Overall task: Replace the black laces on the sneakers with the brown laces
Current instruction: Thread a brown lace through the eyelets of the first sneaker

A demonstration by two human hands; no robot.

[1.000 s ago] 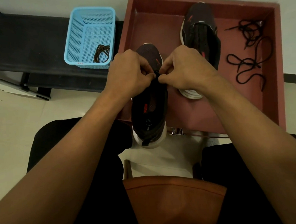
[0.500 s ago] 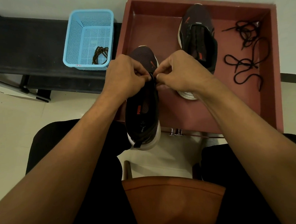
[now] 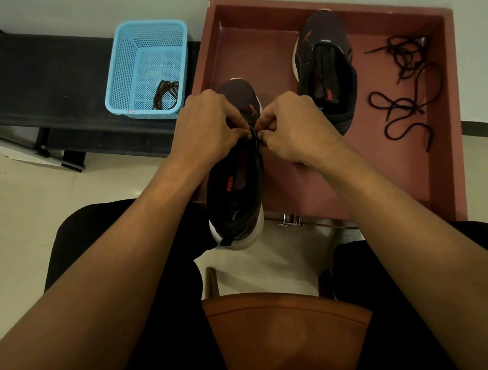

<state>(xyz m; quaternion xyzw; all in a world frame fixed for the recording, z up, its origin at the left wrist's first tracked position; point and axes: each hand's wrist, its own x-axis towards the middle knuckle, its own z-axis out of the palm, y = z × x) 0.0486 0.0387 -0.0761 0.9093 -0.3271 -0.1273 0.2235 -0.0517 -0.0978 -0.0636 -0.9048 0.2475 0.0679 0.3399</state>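
A brown lace [image 3: 166, 94] is kept in the blue basket [image 3: 131, 77] on a black bench [image 3: 42, 83]. At the red tray's [image 3: 242, 55] front-left edge the near sneaker [image 3: 237, 191] is pinched by the left hand [image 3: 207, 126] and right hand [image 3: 293, 129]; a second sneaker [image 3: 325, 69] and black laces [image 3: 404, 95] are laid farther right.

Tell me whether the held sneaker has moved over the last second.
Yes: the sneaker swung its heel slightly left, away from the metal clasp on the tray.
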